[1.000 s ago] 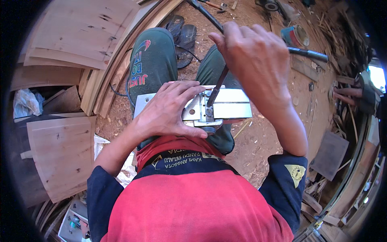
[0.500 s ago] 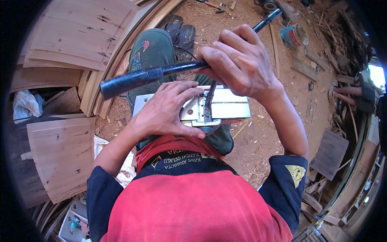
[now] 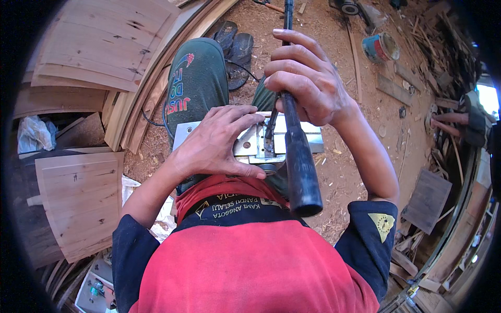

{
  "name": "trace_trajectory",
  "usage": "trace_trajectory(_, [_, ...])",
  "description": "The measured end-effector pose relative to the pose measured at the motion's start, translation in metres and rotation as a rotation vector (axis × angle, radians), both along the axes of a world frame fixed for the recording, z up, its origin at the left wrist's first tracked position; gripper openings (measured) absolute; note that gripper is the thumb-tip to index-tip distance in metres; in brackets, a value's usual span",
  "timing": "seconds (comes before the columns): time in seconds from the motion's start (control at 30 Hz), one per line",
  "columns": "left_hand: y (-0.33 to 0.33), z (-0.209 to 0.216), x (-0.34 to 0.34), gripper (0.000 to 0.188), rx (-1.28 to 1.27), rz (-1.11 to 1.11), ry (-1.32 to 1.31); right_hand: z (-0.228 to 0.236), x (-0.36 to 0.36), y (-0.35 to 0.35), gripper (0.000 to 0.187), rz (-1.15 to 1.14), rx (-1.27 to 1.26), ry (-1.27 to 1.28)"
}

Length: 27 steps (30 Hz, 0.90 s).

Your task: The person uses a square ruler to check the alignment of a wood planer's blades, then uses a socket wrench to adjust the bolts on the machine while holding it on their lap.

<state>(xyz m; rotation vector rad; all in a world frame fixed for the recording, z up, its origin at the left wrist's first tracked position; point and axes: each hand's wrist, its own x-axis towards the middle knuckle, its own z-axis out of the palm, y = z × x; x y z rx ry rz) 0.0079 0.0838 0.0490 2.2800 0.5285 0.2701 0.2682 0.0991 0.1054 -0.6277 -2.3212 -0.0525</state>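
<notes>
Left hand [image 3: 214, 143] fingers flat, together, pinning planer [image 3: 250, 143]. Right hand [image 3: 308, 86] fist clamped round hammer [image 3: 298, 156] handle. Risk: blow glances, strikes left fingers beside blade slot.

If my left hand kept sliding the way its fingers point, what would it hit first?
Probably the dark upright tool standing on the metal plate, just past the left hand; depth is uncertain.

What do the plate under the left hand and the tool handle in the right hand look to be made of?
Plate: bare metal by the look, pale grey with a dull sheen and crisp flat edges. Tool handle: black and matte, smooth, flaring to a rounded end; probably rubber or plastic, though painted wood can't be ruled out. Left hand rests on the plate; right hand grips the handle.
</notes>
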Motion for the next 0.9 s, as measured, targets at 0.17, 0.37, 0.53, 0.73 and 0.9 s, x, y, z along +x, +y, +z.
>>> trace_trajectory(0.17, [-0.002,-0.02,-0.001,0.106,-0.014,0.01,-0.075,0.007,0.0,0.0,0.034,-0.014,-0.039,-0.01])
trace_trajectory(0.37, [0.001,-0.008,-0.003,0.107,0.014,0.008,-0.007,0.012,0.005,-0.007,0.022,0.061,-0.137,-0.053])
trace_trajectory(0.53, [0.002,-0.012,-0.005,0.107,0.027,-0.001,0.01,0.002,0.01,-0.006,0.023,0.094,-0.114,0.013])
trace_trajectory(0.73, [0.001,-0.012,-0.003,0.107,0.01,0.008,-0.026,0.018,0.007,-0.01,0.031,-0.084,-0.032,-0.097])
trace_trajectory(0.9, [0.0,-0.014,-0.007,0.106,0.037,0.013,0.003,0.027,-0.012,-0.014,0.029,-0.286,0.023,-0.213])
